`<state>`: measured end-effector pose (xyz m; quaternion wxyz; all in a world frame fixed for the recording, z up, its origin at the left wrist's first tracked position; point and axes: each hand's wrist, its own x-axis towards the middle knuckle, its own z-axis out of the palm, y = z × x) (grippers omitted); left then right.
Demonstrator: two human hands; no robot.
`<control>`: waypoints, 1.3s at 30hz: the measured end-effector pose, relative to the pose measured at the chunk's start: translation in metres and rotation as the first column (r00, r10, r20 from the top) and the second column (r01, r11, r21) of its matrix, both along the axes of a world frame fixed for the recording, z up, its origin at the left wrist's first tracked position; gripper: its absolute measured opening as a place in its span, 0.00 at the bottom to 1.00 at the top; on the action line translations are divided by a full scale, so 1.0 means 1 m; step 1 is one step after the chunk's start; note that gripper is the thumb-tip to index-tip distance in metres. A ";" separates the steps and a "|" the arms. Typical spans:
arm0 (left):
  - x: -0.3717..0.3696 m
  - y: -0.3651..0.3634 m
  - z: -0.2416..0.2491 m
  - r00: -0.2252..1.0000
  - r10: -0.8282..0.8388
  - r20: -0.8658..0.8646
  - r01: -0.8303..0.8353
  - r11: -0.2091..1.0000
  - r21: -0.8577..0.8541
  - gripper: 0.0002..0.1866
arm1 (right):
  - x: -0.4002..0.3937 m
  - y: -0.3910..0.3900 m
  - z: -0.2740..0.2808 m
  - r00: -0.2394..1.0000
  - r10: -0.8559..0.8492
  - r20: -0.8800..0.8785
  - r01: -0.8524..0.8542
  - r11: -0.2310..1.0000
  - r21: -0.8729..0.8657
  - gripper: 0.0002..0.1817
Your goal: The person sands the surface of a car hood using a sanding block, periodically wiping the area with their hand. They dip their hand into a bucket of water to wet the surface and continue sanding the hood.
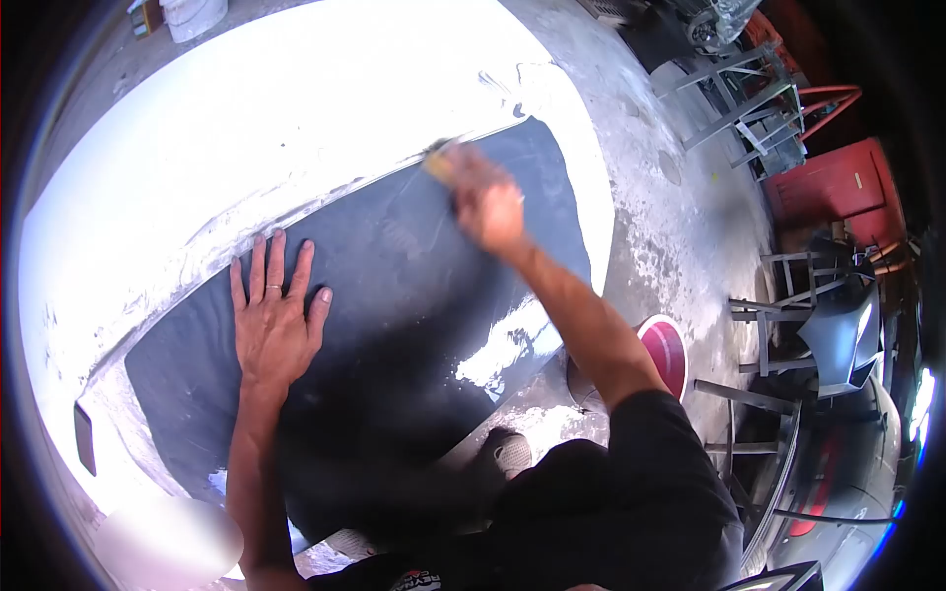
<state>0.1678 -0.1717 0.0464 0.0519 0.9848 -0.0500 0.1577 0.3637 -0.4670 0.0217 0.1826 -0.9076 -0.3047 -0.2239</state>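
A large dark panel, smooth with wet-looking shiny patches, lies before me, framed by a bright white car body. Flat on its left part rests my left hand, fingers spread, a ring on one of them and the fingertips near the white edge. Farther right, my right hand is blurred by motion, its fingers closed around a small yellowish block. That block is at the seam between the dark panel and the white bodywork. Blur hides its exact kind.
A red-and-white bucket stands on the stained concrete floor, close to my right arm. Metal stands, a red cabinet and a grey body part line the right side. Another white bucket is at the upper left.
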 end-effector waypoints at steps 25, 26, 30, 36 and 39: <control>-0.008 -0.061 0.007 0.946 -0.270 -0.178 0.288 0.954 0.083 0.38 | -0.146 -0.184 -0.055 0.778 -0.626 -0.049 0.628 0.773 0.096 0.34; -0.001 -0.084 0.009 0.874 -0.420 -0.243 0.441 0.897 0.037 0.39 | -0.145 -0.189 -0.060 0.780 -0.623 -0.054 0.625 0.773 0.107 0.35; 0.082 -0.174 -0.004 0.901 -0.409 -0.145 0.420 0.906 0.048 0.39 | -0.150 -0.183 -0.058 0.783 -0.617 -0.071 0.621 0.773 0.132 0.39; 0.233 -0.296 -0.025 0.877 -0.446 -0.179 0.458 0.888 0.033 0.41 | -0.152 -0.185 -0.050 0.808 -0.574 -0.131 0.589 0.795 0.146 0.41; 0.278 -0.334 -0.032 0.875 -0.441 -0.198 0.460 0.886 0.057 0.42 | -0.149 -0.185 -0.053 0.806 -0.571 -0.157 0.592 0.790 0.160 0.39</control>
